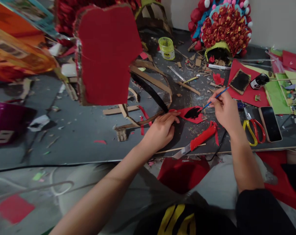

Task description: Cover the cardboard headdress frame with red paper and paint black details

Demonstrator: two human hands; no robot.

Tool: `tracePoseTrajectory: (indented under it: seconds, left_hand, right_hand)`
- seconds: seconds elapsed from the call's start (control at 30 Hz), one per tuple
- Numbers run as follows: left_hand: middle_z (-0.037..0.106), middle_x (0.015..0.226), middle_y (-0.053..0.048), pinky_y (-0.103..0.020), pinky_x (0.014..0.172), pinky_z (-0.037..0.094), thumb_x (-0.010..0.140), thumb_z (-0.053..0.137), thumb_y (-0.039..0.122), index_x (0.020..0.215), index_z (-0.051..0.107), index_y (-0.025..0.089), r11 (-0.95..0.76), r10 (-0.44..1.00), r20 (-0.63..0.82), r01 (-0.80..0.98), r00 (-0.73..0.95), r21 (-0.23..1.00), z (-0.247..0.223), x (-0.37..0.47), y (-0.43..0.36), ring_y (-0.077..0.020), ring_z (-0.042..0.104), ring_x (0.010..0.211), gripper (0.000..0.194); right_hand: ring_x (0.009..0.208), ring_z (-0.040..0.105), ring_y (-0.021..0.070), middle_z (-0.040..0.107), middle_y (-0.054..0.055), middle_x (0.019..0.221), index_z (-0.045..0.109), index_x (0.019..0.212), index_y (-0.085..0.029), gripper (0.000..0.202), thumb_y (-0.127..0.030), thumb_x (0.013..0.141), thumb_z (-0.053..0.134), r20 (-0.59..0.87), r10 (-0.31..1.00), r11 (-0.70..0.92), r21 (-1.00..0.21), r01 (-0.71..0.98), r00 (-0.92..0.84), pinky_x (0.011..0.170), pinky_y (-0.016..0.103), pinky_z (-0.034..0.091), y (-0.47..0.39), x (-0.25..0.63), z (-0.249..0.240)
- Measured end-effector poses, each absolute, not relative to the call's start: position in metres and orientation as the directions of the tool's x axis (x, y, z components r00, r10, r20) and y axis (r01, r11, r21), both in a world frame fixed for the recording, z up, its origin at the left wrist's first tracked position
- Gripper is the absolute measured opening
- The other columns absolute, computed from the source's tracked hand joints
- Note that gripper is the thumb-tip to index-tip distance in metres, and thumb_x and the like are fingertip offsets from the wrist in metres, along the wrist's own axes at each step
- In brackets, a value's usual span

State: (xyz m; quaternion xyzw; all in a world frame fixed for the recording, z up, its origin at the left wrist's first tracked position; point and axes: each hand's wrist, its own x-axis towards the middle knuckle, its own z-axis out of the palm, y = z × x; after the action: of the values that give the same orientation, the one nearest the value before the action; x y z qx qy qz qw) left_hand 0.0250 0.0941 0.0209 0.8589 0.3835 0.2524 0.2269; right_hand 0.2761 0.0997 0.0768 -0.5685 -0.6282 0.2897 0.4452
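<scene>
A leaf-shaped red paper piece (pixel 181 112) lies on the dark table with a black painted patch (pixel 193 113) in its middle. My left hand (pixel 162 129) rests on its left end, fingers stretched out and pressing it down. In a pinch, my right hand (pixel 225 109) holds a thin blue paintbrush (pixel 215 97), whose tip meets the right edge of the black patch. Close below lies a red utility knife (pixel 203 136), its blade pointing left. Right of my right hand are a black paint bottle (pixel 259 81) and a cardboard piece with black paint (pixel 240 81).
Scissors (pixel 255 130) and a phone (pixel 271 124) lie near the front edge. A large red cardboard shape (pixel 108 55) stands at left, beside bent cardboard strips (pixel 151 78). Behind are a yellow-green paint jar (pixel 166 49) and a decorated headpiece (pixel 225 31). Scraps litter the table.
</scene>
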Motion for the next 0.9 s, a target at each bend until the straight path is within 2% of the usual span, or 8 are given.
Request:
tracePoseTrajectory:
  seconds: [0.17, 0.37, 0.47, 0.57, 0.63, 0.7, 0.9]
  left_hand:
    - [0.065, 0.123, -0.012, -0.045, 0.103, 0.050, 0.079, 0.038, 0.004, 0.093, 0.055, 0.018, -0.594, 0.778, 0.254, 0.539, 0.575, 0.597, 0.024, 0.025, 0.093, -0.0265, 0.057, 0.125, 0.026]
    - [0.069, 0.113, -0.008, -0.036, 0.092, 0.056, 0.084, 0.042, 0.011, 0.088, 0.057, 0.020, -0.524, 0.842, 0.285, 0.567, 0.459, 0.636, 0.026, 0.024, 0.089, -0.0211, 0.067, 0.104, 0.018]
    - [0.069, 0.117, -0.008, -0.033, 0.090, 0.057, 0.088, 0.044, 0.015, 0.091, 0.059, 0.020, -0.506, 0.862, 0.331, 0.655, 0.383, 0.561, 0.024, 0.025, 0.089, -0.0207, 0.068, 0.102, 0.016]
    - [0.066, 0.126, -0.011, -0.037, 0.095, 0.055, 0.091, 0.045, 0.019, 0.108, 0.062, 0.018, -0.502, 0.861, 0.329, 0.749, 0.388, 0.433, 0.020, 0.028, 0.091, -0.0241, 0.065, 0.109, 0.024]
    - [0.066, 0.125, -0.013, -0.039, 0.095, 0.055, 0.094, 0.045, 0.023, 0.118, 0.062, 0.016, -0.483, 0.869, 0.307, 0.798, 0.388, 0.360, 0.019, 0.030, 0.093, -0.0264, 0.065, 0.110, 0.030]
    - [0.068, 0.119, -0.015, -0.039, 0.092, 0.056, 0.097, 0.042, 0.027, 0.118, 0.063, 0.015, -0.474, 0.873, 0.294, 0.815, 0.388, 0.334, 0.019, 0.031, 0.095, -0.0277, 0.065, 0.107, 0.032]
    - [0.071, 0.100, -0.012, -0.038, 0.085, 0.057, 0.094, 0.042, 0.033, 0.100, 0.068, 0.020, -0.459, 0.888, 0.275, 0.758, 0.369, 0.463, 0.023, 0.031, 0.102, -0.0274, 0.068, 0.096, 0.029]
  right_hand:
    - [0.073, 0.069, 0.0118, 0.064, -0.003, 0.079, 0.053, 0.093, -0.025, 0.026, -0.050, 0.093, 0.057, 0.255, 0.966, 0.225, -0.900, 0.374, 0.032, 0.070, 0.027, 0.062, 0.102, 0.279, 0.075]
    - [0.074, 0.070, 0.0118, 0.065, -0.003, 0.080, 0.051, 0.094, -0.025, 0.032, -0.057, 0.090, 0.057, 0.299, 0.947, 0.241, -0.904, 0.353, 0.120, 0.070, 0.026, 0.061, 0.101, 0.280, 0.080]
    - [0.073, 0.069, 0.0116, 0.066, -0.003, 0.080, 0.050, 0.094, -0.025, 0.033, -0.057, 0.091, 0.056, 0.317, 0.934, 0.248, -0.906, 0.344, 0.163, 0.071, 0.027, 0.060, 0.101, 0.281, 0.081]
    - [0.072, 0.069, 0.0118, 0.067, -0.002, 0.080, 0.049, 0.091, -0.024, 0.034, -0.057, 0.090, 0.057, 0.322, 0.929, 0.251, -0.909, 0.332, 0.181, 0.072, 0.028, 0.060, 0.101, 0.282, 0.081]
    - [0.071, 0.069, 0.0121, 0.068, -0.001, 0.081, 0.049, 0.090, -0.024, 0.035, -0.058, 0.089, 0.057, 0.318, 0.929, 0.250, -0.917, 0.312, 0.189, 0.073, 0.028, 0.060, 0.102, 0.282, 0.081]
    - [0.071, 0.069, 0.0126, 0.069, -0.001, 0.080, 0.049, 0.089, -0.024, 0.035, -0.058, 0.088, 0.058, 0.314, 0.929, 0.251, -0.923, 0.291, 0.196, 0.074, 0.030, 0.060, 0.103, 0.284, 0.082]
    - [0.068, 0.070, 0.0141, 0.070, 0.000, 0.079, 0.051, 0.087, -0.024, 0.036, -0.059, 0.086, 0.060, 0.327, 0.916, 0.268, -0.929, 0.254, 0.231, 0.070, 0.030, 0.061, 0.102, 0.293, 0.089]
